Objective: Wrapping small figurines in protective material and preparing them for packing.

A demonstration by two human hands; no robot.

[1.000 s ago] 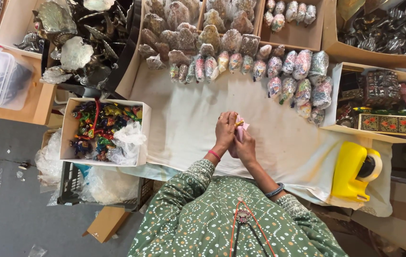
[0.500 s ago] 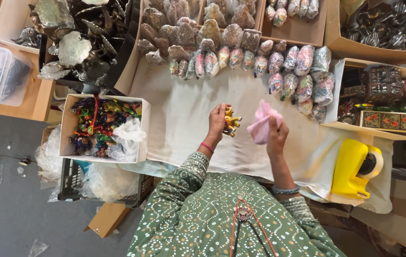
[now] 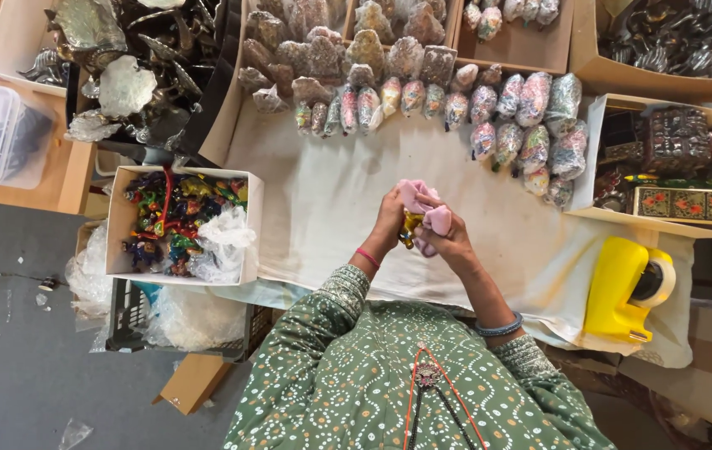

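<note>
Over the white cloth-covered table (image 3: pixel 323 200), my left hand (image 3: pixel 390 221) grips a small gold and yellow figurine (image 3: pixel 408 227). My right hand (image 3: pixel 448 242) presses a pink cloth (image 3: pixel 424 204) around that figurine, covering most of it. Both hands are close together just in front of my chest, in green patterned sleeves. Rows of small plastic-wrapped painted figurines (image 3: pixel 506 121) lie at the far side of the table.
A white box (image 3: pixel 252 212) of colourful figurines and crumpled plastic stands at the left. A yellow tape dispenser (image 3: pixel 623 287) sits at the right edge. Cardboard trays (image 3: pixel 581 50) with dark metal figures line the back, and a tray with painted boxes (image 3: pixel 694 204) is at the right.
My hands were apart half a second ago, figurine in the left and pink cloth raised in the right. They have come together, with the cloth wrapped over the figurine.
</note>
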